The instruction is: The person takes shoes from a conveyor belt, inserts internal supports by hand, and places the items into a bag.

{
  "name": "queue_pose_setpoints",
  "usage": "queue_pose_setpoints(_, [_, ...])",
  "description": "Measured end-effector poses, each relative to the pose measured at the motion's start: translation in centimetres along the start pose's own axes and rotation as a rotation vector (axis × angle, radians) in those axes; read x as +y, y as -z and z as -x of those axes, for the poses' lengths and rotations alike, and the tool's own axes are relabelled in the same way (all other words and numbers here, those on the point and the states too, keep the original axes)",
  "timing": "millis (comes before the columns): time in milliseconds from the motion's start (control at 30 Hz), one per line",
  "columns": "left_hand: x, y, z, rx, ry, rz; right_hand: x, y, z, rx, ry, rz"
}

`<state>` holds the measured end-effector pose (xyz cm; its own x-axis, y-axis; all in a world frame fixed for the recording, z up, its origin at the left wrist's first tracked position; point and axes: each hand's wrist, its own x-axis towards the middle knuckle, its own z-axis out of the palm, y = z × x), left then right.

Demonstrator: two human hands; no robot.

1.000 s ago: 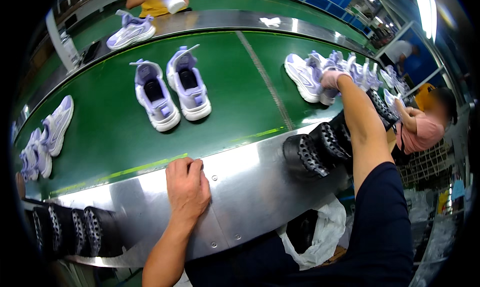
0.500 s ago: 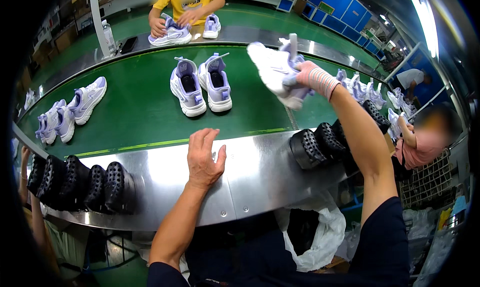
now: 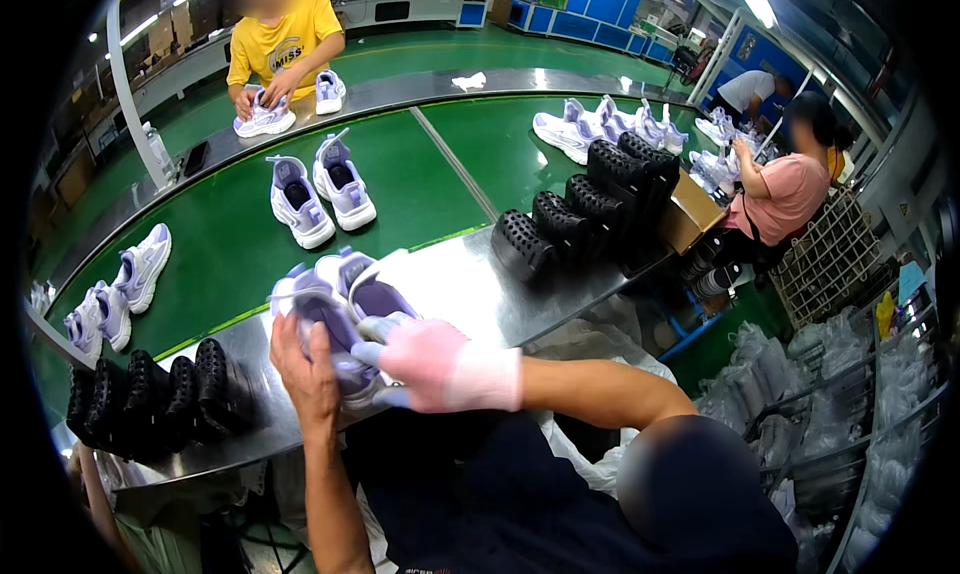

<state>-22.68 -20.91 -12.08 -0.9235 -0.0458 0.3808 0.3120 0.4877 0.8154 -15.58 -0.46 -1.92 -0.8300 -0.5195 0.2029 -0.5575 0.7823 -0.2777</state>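
1. Holds a white-and-lavender shoe pair (image 3: 312,309) with both hands, close before the body, over the near part of the metal worktop (image 3: 450,284); cannot tell whether resting on it or lifted clear.
2. Grips the outer side of the left shoe with the bare left hand (image 3: 308,379), thumb spread apart from the fingers.
3. Clasps the near end of the same pair with the right hand (image 3: 435,364), gloved in pink and white with grey-blue fingertips, at the end of a forearm crossing from the right.
4. Has a second pair (image 3: 303,214) beyond, side by side on the green belt (image 3: 415,174), left of the dark seam (image 3: 455,164).
5. Has more shoes on the belt: a left group (image 3: 145,269) and a far-right group (image 3: 565,134).
6. Has black perforated pieces on the worktop, in a left row (image 3: 165,399) and a right row (image 3: 560,224), the latter near a cardboard box (image 3: 690,214).
7. Faces a person in yellow (image 3: 285,44) across the belt, with both hands on a single shoe (image 3: 265,121) and another shoe (image 3: 330,94) just beside.
8. Has a person in pink (image 3: 785,189) to the right, beside the box.
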Motion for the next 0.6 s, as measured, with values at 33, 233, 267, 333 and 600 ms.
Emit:
queue_pose_setpoints(33, [-1.4,1.1,0.5,0.03,-0.017,-0.003,1.8,0.2,1.8,0.08,0.062,-0.139])
queue_pose_setpoints(233, [4.3,5.8,2.6,0.339,-0.209,-0.21,16.1,10.0,14.1,0.8,-0.704,0.64])
queue_pose_setpoints(267, [5.7,5.6,2.5,0.303,-0.274,-0.177,18.9,10.0,16.0,0.724,-0.855,0.852])
queue_pose_setpoints(333, [8.3,5.3,2.2,0.246,-0.403,-0.12,21.5,9.8,17.3,0.584,-0.991,0.831])
queue_pose_setpoints(600, [13.1,2.8,0.5,-0.016,-0.55,-0.029,18.7,13.5,16.2,0.498,-0.721,0.905])
